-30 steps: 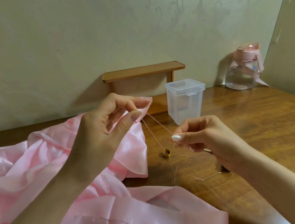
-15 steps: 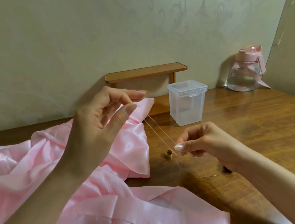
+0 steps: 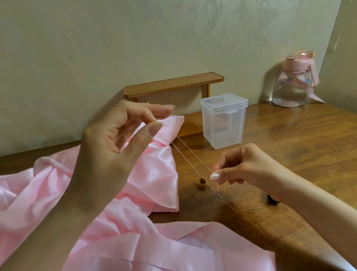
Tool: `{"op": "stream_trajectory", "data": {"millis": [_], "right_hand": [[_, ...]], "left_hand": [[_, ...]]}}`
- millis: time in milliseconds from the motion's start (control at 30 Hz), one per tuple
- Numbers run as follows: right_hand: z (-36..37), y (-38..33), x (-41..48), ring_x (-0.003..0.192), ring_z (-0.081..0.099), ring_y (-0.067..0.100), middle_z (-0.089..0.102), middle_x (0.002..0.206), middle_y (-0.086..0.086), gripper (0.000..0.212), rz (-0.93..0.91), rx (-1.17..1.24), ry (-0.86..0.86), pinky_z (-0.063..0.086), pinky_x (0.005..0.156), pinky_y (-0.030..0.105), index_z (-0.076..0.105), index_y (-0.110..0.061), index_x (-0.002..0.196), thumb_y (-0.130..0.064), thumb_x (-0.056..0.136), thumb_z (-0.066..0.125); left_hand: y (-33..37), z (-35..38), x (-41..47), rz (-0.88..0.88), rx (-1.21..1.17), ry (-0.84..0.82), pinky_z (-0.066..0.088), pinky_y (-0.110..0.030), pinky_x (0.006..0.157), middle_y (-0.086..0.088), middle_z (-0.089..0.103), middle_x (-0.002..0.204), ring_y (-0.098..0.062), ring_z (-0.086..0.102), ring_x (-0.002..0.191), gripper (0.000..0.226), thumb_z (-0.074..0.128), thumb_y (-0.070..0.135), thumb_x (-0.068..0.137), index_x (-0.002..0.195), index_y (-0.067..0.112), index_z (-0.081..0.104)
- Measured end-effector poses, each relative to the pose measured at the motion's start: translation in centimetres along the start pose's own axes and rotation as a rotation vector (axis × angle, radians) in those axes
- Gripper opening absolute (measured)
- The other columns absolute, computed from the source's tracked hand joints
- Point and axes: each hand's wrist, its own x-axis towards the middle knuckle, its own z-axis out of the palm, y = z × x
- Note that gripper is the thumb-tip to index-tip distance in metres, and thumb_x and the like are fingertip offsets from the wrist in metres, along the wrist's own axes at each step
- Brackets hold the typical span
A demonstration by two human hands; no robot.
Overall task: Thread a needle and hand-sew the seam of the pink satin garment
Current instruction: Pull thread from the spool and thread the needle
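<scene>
The pink satin garment (image 3: 151, 178) lies crumpled over the left and front of the wooden table (image 3: 308, 154). My left hand (image 3: 121, 146) is raised above it and pinches a doubled pink thread (image 3: 192, 156) between thumb and fingertips. The two strands run down to the right to my right hand (image 3: 239, 166), which pinches them just above the table. From there loose thread trails to the needle (image 3: 249, 209), which lies flat on the table in front of my right wrist. A small gold thimble (image 3: 201, 182) stands beside my right thumb.
A clear lidded plastic box (image 3: 225, 121) stands behind my right hand. A small wooden shelf (image 3: 174, 83) sits against the wall, and a pink-capped water bottle (image 3: 293, 80) is at the back right. A dark object (image 3: 272, 199) peeks from under my right wrist.
My left hand has lifted up and to the left with the thread, while my right hand sank slightly toward the table. The strands between them are longer and straighter.
</scene>
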Motion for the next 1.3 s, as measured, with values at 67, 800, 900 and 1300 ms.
{"op": "stream_trajectory", "data": {"millis": [67, 800, 900, 1300], "right_hand": [[-0.1, 0.2, 0.1, 0.047, 0.052, -0.002, 0.066, 0.057, -0.005, 0.011, -0.015, -0.023, 0.015, 0.039, 0.046, 0.010, 0.070, -0.011, 0.065, -0.008, 0.074, 0.075], [1.4, -2.7, -2.2, 0.055, 0.062, 0.014, 0.068, 0.070, 0.013, 0.022, -0.116, 0.636, -0.285, 0.052, 0.053, 0.021, 0.075, -0.009, 0.081, -0.013, 0.059, 0.073], [1.5, -2.9, -2.4, 0.052, 0.060, 0.012, 0.066, 0.065, 0.011, 0.008, -0.099, 0.613, -0.295, 0.051, 0.052, 0.020, 0.074, -0.009, 0.068, -0.014, 0.062, 0.070], [1.7, -2.9, -2.7, 0.049, 0.059, 0.013, 0.064, 0.058, 0.008, 0.005, -0.163, 0.453, -0.256, 0.047, 0.048, 0.020, 0.073, -0.011, 0.062, -0.008, 0.065, 0.074]], "left_hand": [[0.1, 0.0, 0.0, 0.004, -0.004, 0.005, 0.048, -0.021, 0.092, 0.003, 0.066, 0.114, -0.015, 0.063, 0.109, 0.002, 0.055, 0.021, 0.088, 0.090, 0.020, 0.056], [0.0, 3.2, -1.4, 0.190, 0.171, -0.207, 0.037, -0.020, 0.105, -0.004, 0.068, 0.108, -0.004, 0.058, 0.113, 0.015, 0.055, 0.013, 0.088, 0.086, 0.000, 0.062], [0.1, 3.2, -1.3, 0.183, 0.171, -0.210, 0.037, -0.019, 0.104, -0.004, 0.067, 0.109, -0.004, 0.058, 0.113, 0.015, 0.054, 0.013, 0.088, 0.087, 0.001, 0.062], [0.4, 2.8, -1.2, 0.127, 0.147, -0.184, 0.041, -0.020, 0.100, 0.002, 0.067, 0.110, -0.006, 0.060, 0.110, 0.016, 0.054, 0.018, 0.089, 0.086, 0.003, 0.061]]}}
